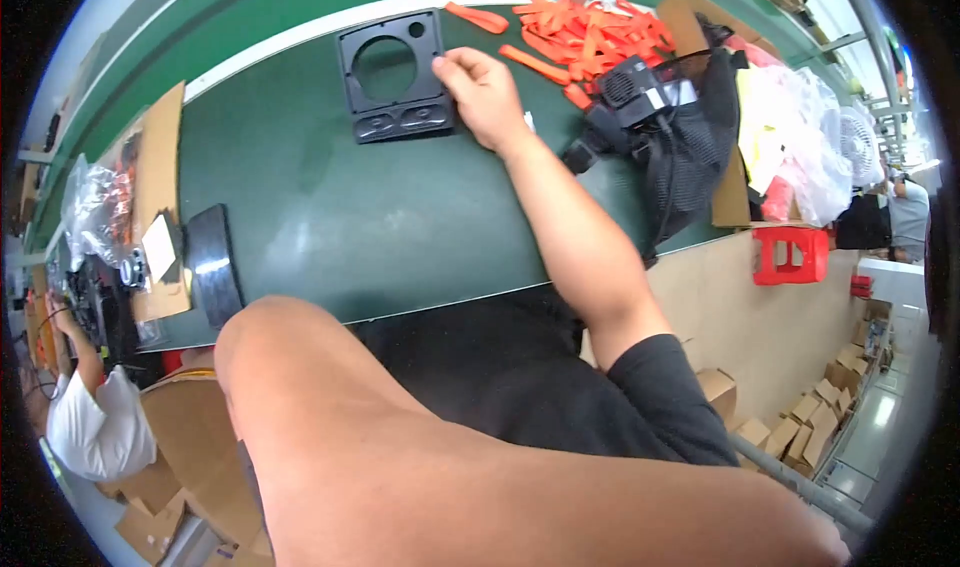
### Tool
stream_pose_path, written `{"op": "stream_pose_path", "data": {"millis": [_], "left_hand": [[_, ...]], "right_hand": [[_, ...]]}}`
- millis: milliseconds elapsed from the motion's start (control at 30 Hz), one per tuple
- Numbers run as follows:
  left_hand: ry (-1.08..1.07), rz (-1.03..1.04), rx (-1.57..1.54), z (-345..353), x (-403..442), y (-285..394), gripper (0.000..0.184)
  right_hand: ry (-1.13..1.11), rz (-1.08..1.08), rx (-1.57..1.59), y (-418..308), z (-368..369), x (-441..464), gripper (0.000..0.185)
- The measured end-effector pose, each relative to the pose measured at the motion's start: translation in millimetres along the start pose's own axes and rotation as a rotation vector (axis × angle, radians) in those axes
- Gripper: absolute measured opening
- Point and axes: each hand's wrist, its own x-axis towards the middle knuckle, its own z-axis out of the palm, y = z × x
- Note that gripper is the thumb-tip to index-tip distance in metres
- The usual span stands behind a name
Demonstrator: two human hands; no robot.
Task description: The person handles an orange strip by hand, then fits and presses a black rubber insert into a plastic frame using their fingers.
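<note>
At the dark-green surface's point(310, 227) far edge, the person's right hand point(482, 95) apparently pinches the right side of a black, rectangular plastic panel point(427, 87) with a large round hole; the left hand is out of sight, its state unclear.

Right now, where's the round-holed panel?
In the head view's upper centre, the round-holed panel is left of the orange pieces, right hand on its right edge.
</note>
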Motion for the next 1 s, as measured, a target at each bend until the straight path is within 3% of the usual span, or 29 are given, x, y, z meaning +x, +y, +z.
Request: {"op": "stream_pose_path", "data": {"millis": [200, 267, 500, 533, 567, 600, 700, 733, 800, 933, 1000], "left_hand": [[-0.103, -0.01, 0.031, -26.0, 13.0, -9.9, 0.055], [-0.129, 0.039, 0.007, -24.0, 12.3, -9.2, 0.056], [-0.224, 0.197, -0.063, -39.6, 38.7, -30.4, 0.058], [0.021, 0.111, 0.231, -31.7, 46.9, -45.9, 0.03], [0.042, 0.088, 0.596, -49.9, 50.7, -85.7, 0.027], [0.101, 0.094, 0.734, -64.0, 50.6, -118.0, 0.023], [0.26, 0.022, 0.878, -111.3, 37.5, -195.8, 0.024], [0.256, 0.041, 0.857, -117.2, 30.8, -215.2, 0.024], [0.339, -0.166, 0.6, -121.5, 19.2, -243.0, 0.033], [0.36, -0.144, 0.325, -111.2, 18.3, -246.9, 0.041], [0.298, -0.248, 0.163, -112.2, 15.1, -243.6, 0.045]], "right_hand": [[-0.02, 0.011, 0.113, 4.4, 0.0, 0.7, 0.016], [0.023, 0.003, -0.085, -5.1, -0.6, -2.1, 0.017], [-0.005, -0.005, 0.03, -0.8, 1.9, -1.7, 0.015], [-0.011, 0.029, 0.062, 0.5, 2.1, -1.3, 0.015], [-0.006, 0.016, 0.017, -3.5, 0.2, -2.0, 0.015], [-0.001, 0.004, -0.029, -8.5, 0.4, -4.4, 0.015], [-0.015, -0.042, 0.026, -4.6, 1.2, -3.7, 0.015], [-0.017, -0.036, 0.05, -6.0, 1.4, -3.7, 0.015], [-0.044, -0.023, 0.091, -4.1, 1.1, -2.9, 0.015], [-0.079, 0.002, 0.092, -10.8, -0.5, -4.0, 0.018], [-0.077, 0.033, 0.106, -11.9, 0.2, -4.6, 0.018]]}}
